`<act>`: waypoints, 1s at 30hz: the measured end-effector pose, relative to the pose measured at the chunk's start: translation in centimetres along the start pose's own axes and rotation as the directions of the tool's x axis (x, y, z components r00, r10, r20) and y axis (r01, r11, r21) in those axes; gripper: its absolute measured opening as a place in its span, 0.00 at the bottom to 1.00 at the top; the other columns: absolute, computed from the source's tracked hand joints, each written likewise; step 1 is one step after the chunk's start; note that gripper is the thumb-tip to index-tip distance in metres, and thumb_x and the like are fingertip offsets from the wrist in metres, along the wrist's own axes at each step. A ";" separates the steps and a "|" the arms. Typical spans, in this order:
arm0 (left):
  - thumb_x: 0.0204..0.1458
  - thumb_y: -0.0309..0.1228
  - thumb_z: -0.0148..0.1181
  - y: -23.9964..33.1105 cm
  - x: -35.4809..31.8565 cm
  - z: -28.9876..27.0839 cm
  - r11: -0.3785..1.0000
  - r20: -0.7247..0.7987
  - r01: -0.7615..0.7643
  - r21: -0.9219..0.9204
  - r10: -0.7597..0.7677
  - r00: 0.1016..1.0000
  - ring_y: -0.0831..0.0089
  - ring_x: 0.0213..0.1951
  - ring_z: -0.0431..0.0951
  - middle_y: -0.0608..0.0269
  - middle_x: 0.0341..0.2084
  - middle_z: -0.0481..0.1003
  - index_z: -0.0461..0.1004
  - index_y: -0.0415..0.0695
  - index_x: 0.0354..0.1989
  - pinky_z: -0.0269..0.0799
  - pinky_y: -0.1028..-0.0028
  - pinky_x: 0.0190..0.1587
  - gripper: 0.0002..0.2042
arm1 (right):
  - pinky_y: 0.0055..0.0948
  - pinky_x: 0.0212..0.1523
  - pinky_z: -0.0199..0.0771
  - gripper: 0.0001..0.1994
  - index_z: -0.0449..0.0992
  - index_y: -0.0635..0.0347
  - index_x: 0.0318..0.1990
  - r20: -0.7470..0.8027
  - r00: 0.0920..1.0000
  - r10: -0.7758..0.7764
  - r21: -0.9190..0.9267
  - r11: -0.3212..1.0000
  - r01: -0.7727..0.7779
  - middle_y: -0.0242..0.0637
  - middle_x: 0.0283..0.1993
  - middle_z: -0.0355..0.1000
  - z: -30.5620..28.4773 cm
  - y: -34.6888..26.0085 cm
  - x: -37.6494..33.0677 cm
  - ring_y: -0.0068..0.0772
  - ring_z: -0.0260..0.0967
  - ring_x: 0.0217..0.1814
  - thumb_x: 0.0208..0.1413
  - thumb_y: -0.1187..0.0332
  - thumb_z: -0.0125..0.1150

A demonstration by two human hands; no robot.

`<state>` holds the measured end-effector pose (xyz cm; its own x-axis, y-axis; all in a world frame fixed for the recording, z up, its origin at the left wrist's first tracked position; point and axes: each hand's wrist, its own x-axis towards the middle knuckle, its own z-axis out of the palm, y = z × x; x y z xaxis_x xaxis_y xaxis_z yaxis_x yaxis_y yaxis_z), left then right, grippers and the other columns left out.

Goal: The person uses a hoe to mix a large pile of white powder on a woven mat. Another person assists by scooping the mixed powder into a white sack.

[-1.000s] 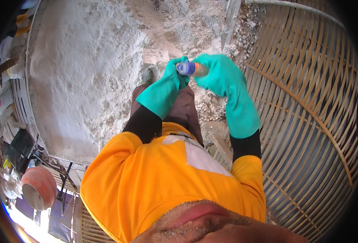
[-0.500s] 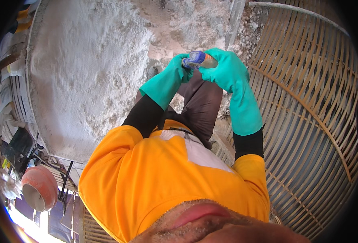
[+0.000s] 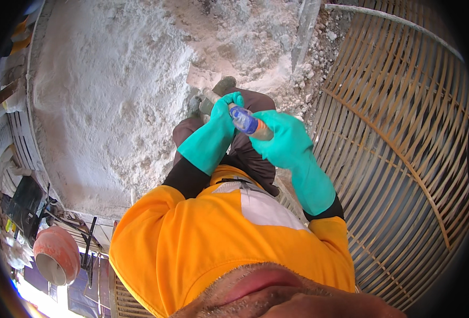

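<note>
Both hands wear long green rubber gloves. My left hand [image 3: 225,117] is closed round the wooden shaft of a shovel [image 3: 245,121], which has a blue and orange wrapping near its upper end. At that upper end, close to my body, my right hand [image 3: 283,137] grips the shaft. Beyond my left hand the shaft slants away to a flat, pinkish, dusty blade [image 3: 201,78]. The blade rests at the pale powder heap [image 3: 107,95], beside my dark boot [image 3: 224,85]; its far edge blends into the powder.
A curved rack of rusty slats [image 3: 388,138] stands close on my right. Pale rubble [image 3: 309,79] lies between it and the powder, next to a dusty upright board [image 3: 304,32]. An orange drum-shaped mixer [image 3: 57,254] is at the lower left.
Both hands have drawn back toward my body with the shovel, and more of its shaft shows beyond my left hand. The blade has come nearer as well.
</note>
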<state>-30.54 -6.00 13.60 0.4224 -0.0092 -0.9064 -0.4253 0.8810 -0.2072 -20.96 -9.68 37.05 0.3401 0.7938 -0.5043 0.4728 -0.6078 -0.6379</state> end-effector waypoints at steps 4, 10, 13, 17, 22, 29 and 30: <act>0.57 0.23 0.52 3.0 0.3 1.4 0.996 -0.013 -0.032 0.081 0.033 0.999 0.75 0.25 0.73 0.66 0.25 0.74 0.75 0.42 0.31 0.70 0.77 0.27 0.05 | 0.47 0.32 0.78 0.10 0.81 0.54 0.40 -0.006 0.994 -0.111 -0.205 0.973 0.107 0.49 0.33 0.78 5.1 2.8 3.7 0.54 0.77 0.29 0.51 0.64 0.67; 0.56 0.26 0.59 1.4 16.1 -14.5 0.964 -0.029 0.180 0.193 -0.178 0.984 0.70 0.27 0.81 0.59 0.33 0.81 0.76 0.38 0.36 0.83 0.72 0.32 0.04 | 0.53 0.35 0.74 0.07 0.77 0.53 0.30 0.252 0.968 0.018 -0.135 0.991 0.017 0.49 0.29 0.76 15.6 13.3 -1.2 0.58 0.75 0.32 0.47 0.63 0.65; 0.56 0.25 0.59 2.7 17.5 -14.9 0.985 0.054 0.160 0.064 -0.164 0.985 0.68 0.29 0.82 0.56 0.34 0.82 0.75 0.37 0.40 0.85 0.70 0.35 0.06 | 0.52 0.35 0.75 0.08 0.77 0.53 0.34 0.321 0.944 -0.075 -0.168 0.977 0.135 0.49 0.32 0.77 14.5 13.0 1.4 0.58 0.76 0.32 0.48 0.63 0.65; 0.56 0.24 0.57 3.1 15.9 -6.6 0.954 0.117 0.215 -0.207 -0.194 0.974 0.66 0.28 0.81 0.56 0.32 0.80 0.74 0.36 0.42 0.84 0.69 0.32 0.08 | 0.53 0.35 0.75 0.10 0.76 0.53 0.37 0.395 0.916 -0.077 -0.166 0.974 0.154 0.48 0.33 0.78 9.3 12.8 5.8 0.58 0.76 0.32 0.49 0.61 0.65; 0.56 0.24 0.57 1.7 22.5 -4.3 0.969 0.192 0.183 0.165 -0.214 0.958 0.64 0.26 0.80 0.57 0.30 0.79 0.74 0.36 0.41 0.82 0.68 0.30 0.07 | 0.47 0.37 0.77 0.14 0.77 0.57 0.38 0.332 0.943 -0.019 -0.286 0.951 0.120 0.45 0.34 0.79 3.6 16.3 6.6 0.53 0.78 0.36 0.49 0.59 0.69; 0.56 0.23 0.57 -9.3 25.4 -2.2 0.822 -0.202 0.072 0.564 0.053 0.978 0.61 0.23 0.78 0.57 0.26 0.76 0.73 0.36 0.39 0.79 0.66 0.26 0.05 | 0.36 0.35 0.81 0.16 0.78 0.62 0.47 -0.358 0.774 0.522 0.633 0.745 -0.209 0.39 0.36 0.80 7.2 27.9 -6.4 0.37 0.79 0.31 0.50 0.73 0.73; 0.56 0.23 0.57 -9.9 24.7 -3.3 0.791 -0.233 0.067 0.608 0.097 0.968 0.61 0.22 0.78 0.56 0.25 0.76 0.73 0.36 0.38 0.78 0.65 0.25 0.05 | 0.35 0.35 0.81 0.15 0.78 0.63 0.47 -0.228 0.640 0.733 0.865 0.455 -0.212 0.37 0.36 0.80 9.3 27.5 -7.8 0.34 0.79 0.31 0.52 0.74 0.73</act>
<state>-18.59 -16.50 -7.92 0.1810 -0.0341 -0.9829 0.1786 0.9839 -0.0012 -18.21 -32.81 18.03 0.7502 0.0673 -0.6578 -0.5605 -0.4631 -0.6866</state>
